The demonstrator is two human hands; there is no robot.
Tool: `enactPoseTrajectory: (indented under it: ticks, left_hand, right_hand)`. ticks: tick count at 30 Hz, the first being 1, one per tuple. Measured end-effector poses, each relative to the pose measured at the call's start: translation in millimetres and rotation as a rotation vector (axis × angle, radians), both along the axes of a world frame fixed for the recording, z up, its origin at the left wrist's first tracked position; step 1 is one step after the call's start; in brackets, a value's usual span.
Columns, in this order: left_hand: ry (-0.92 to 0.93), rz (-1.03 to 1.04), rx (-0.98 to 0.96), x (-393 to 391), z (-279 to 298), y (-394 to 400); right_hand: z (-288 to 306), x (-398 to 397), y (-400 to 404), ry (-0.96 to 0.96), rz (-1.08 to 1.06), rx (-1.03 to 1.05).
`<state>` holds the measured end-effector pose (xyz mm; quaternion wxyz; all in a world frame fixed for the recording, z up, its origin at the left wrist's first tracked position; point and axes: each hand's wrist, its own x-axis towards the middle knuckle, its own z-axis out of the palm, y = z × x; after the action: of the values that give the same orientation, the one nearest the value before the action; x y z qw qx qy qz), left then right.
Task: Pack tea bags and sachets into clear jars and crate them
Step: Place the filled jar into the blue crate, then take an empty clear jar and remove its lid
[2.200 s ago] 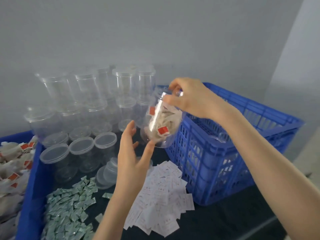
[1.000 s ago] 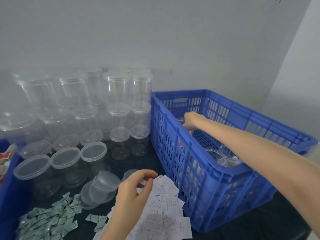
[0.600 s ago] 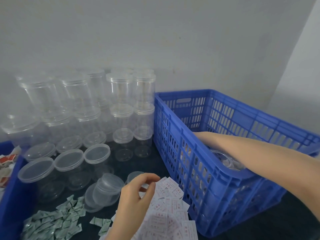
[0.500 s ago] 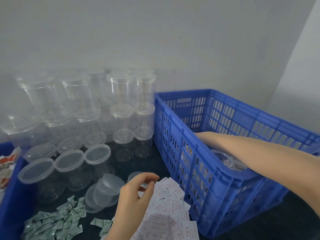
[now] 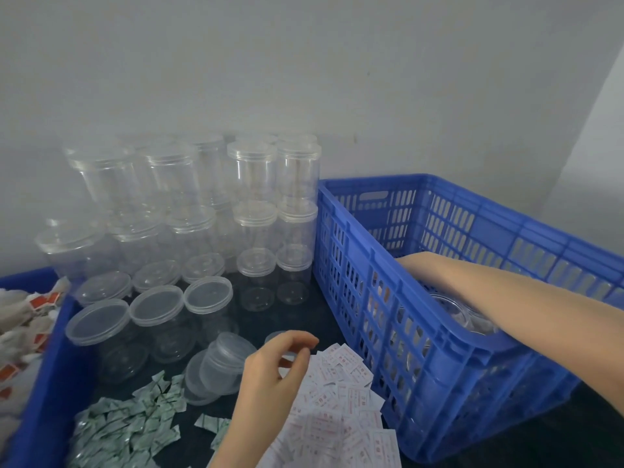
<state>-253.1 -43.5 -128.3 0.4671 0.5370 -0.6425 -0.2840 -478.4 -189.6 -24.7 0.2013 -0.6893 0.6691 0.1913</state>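
My right forearm (image 5: 499,298) reaches down into the blue slatted crate (image 5: 456,339) at the right. The hand itself is hidden behind the crate's near wall, low among clear jars (image 5: 452,309) that stand inside. My left hand (image 5: 273,369) hovers over a heap of white sachets (image 5: 341,407) at the front, fingers loosely curled, nothing visible between them. A pile of green sachets (image 5: 125,430) lies to its left. Tea bags with red tags (image 5: 23,315) fill a blue bin at the far left.
Empty lidded clear jars (image 5: 256,170) are stacked in tiers against the back wall, with shorter ones (image 5: 158,302) in front. One jar with loose lids (image 5: 219,366) lies on its side beside my left hand. The blue bin's wall (image 5: 57,366) borders the left side.
My right hand carried the filled jar from above the table down into the crate and sank behind its wall. My left hand dropped from the jar to the white sachets.
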Motion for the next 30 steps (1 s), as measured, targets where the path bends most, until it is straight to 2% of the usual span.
enactPoseTrajectory:
  ticks: [2,5,9,13,17,21,24,27,30]
  left_hand:
    - [0.008,0.006,-0.004,5,2,3]
    - [0.001,0.018,-0.005,15,5,8]
    - [0.018,0.052,0.030,31,3,16]
    - [0.034,0.076,0.045,46,0,24]
    - [0.038,0.112,0.034,59,1,32]
    - [0.033,0.164,0.024,70,2,35]
    - [0.035,0.246,0.019,79,1,32]
    - [0.085,0.299,0.039,87,1,27]
    - [0.122,0.333,0.055,93,-2,22]
  right_hand:
    - [2,5,-2,0.032,0.042,0.045]
    - [6,9,-10,-0.023,0.088,-0.076]
    - [42,5,-25,0.056,0.230,-0.250]
    - [70,9,-12,-0.057,0.235,-0.499]
    - [78,56,24,-0.268,0.356,-0.597]
    - [52,126,52,-0.383,0.509,-0.603]
    - [10,171,57,-0.339,0.600,-0.659]
    - [-35,200,47,-0.356,0.568,-0.624]
    - [-77,220,31,-0.432,0.431,-0.619]
